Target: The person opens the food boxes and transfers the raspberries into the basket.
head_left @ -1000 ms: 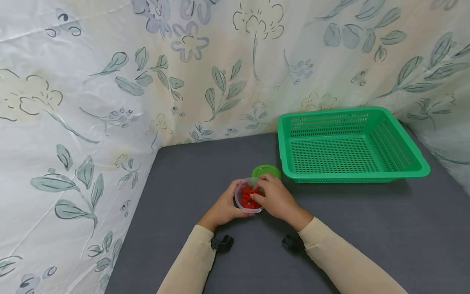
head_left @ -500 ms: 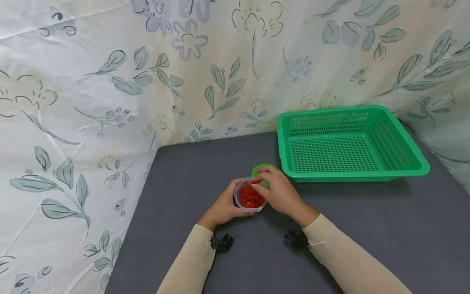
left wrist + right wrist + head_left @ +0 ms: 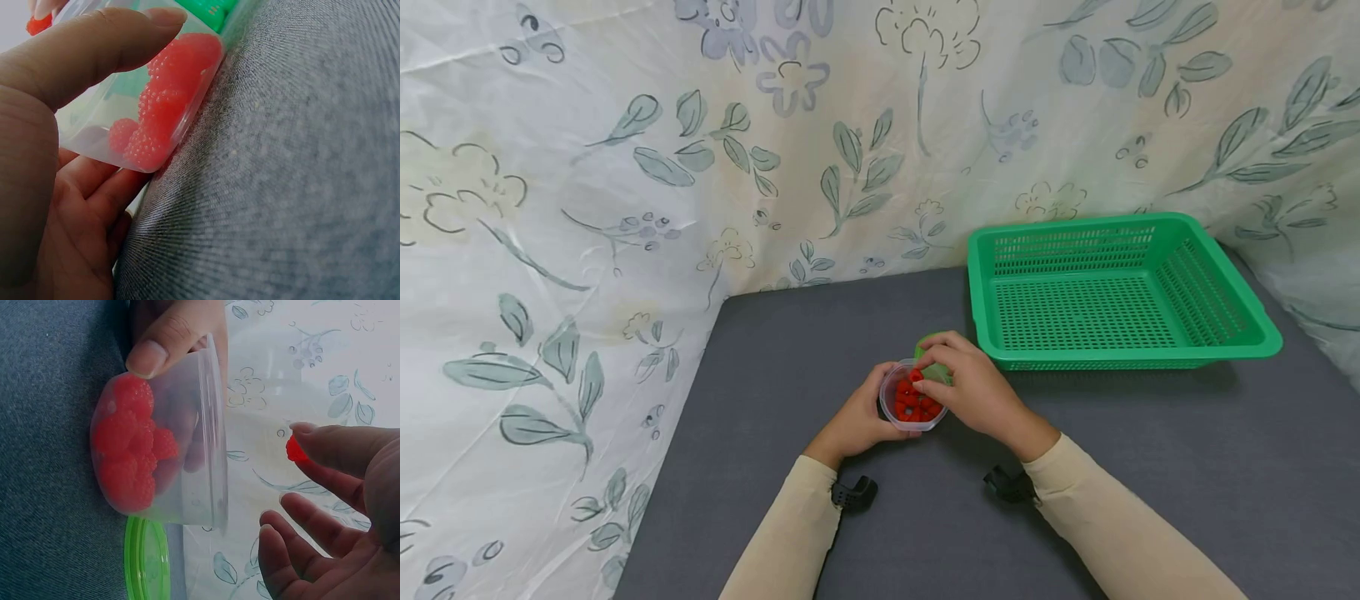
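My left hand (image 3: 856, 423) grips a clear plastic tub (image 3: 203, 503) from the left side, thumb along its near wall and fingers beneath and behind. The tub stands upright on the dark cloth. Several red raspberries (image 3: 164, 100) lie heaped in its bottom. Above the tub's opening, my right hand (image 3: 981, 396) pinches a single raspberry (image 3: 294, 450) between thumb and index finger, while its other fingers are spread and bent. Just behind the tub is a round green lid (image 3: 132, 559), partly covered by the right hand in the head view.
A large green plastic basket (image 3: 1120, 360) with perforated sides sits at the back right of the grey cloth-covered table (image 3: 790, 350). A flowered curtain (image 3: 820, 192) hangs along the back and left. Dark straps with a small device circle both wrists.
The right fingers were down inside the tub among the raspberries; they have risen to its opening with one raspberry pinched. The left hand and tub have stayed in place.
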Demonstrator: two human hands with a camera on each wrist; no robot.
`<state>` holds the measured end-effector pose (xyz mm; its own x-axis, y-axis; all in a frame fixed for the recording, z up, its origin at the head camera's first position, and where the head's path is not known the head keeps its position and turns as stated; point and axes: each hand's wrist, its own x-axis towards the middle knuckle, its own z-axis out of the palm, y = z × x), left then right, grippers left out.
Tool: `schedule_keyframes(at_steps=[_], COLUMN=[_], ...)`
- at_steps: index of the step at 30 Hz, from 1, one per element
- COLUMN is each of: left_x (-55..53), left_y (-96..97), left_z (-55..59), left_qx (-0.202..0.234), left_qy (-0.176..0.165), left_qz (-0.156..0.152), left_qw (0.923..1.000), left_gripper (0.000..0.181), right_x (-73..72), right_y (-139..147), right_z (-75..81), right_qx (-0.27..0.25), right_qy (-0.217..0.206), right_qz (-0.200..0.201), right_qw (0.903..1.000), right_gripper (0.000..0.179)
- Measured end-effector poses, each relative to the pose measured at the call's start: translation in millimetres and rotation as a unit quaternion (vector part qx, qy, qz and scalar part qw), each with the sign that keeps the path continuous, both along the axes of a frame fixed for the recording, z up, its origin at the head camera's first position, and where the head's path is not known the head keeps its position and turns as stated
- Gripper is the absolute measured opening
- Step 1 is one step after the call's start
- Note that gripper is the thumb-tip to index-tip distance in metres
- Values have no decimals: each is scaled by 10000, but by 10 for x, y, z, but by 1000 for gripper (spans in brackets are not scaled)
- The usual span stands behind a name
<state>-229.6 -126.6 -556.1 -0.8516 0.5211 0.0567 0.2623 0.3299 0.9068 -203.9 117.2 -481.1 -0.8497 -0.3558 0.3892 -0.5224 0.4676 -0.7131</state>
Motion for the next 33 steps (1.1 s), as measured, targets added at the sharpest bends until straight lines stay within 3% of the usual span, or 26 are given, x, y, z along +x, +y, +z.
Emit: schedule_keyframes(at_steps=[6, 17, 33], left_x=[5, 8, -17], left_y=[0, -3, 4], left_z=[25, 36, 23], left_qx=[-79, -80, -138], left_qy=[-52, 34, 96], left_qz=[48, 8, 5], left_qw=[9999, 10000, 9999], left_gripper=[102, 101, 100], right_x=[-5, -18, -29], right_y=[20, 79, 99], right_z=[30, 59, 98], right_qx=[-186, -434, -624], right_qy=[-124, -32, 156], right_qz=[34, -80, -103], right_qw=[9997, 9990, 9979], right_gripper=[16, 6, 6])
